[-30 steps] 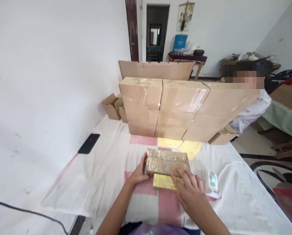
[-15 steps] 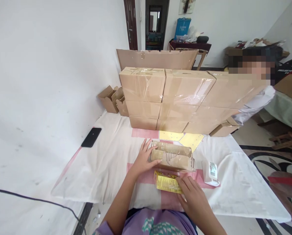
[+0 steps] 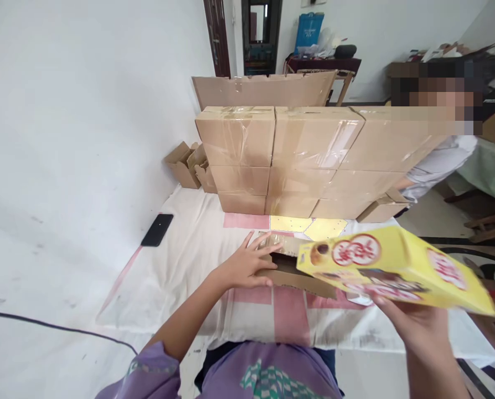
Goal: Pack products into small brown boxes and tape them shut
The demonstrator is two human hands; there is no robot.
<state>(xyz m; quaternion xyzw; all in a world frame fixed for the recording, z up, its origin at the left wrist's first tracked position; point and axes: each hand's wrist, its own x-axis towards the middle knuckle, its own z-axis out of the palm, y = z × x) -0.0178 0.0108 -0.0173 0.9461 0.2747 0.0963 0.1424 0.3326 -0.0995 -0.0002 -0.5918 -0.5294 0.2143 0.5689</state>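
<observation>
My right hand (image 3: 413, 324) holds a yellow snack box (image 3: 397, 269) with red and white round logos, lifted above the table at the right and tilted. My left hand (image 3: 247, 265) rests with fingers spread on the left end of a small brown cardboard box (image 3: 291, 271) that lies open on the white cloth in front of me. The yellow box hides the right part of the cardboard box.
A wall of taped brown cartons (image 3: 305, 160) stands across the table's far side, with a person (image 3: 438, 160) behind it at the right. A black phone (image 3: 157, 229) lies at the left. Small open cardboard boxes (image 3: 189, 166) sit by the wall.
My right hand has pulled the yellow box out of the cardboard box and raised it to the right. The cardboard box now lies open. My left hand stayed on its left end.
</observation>
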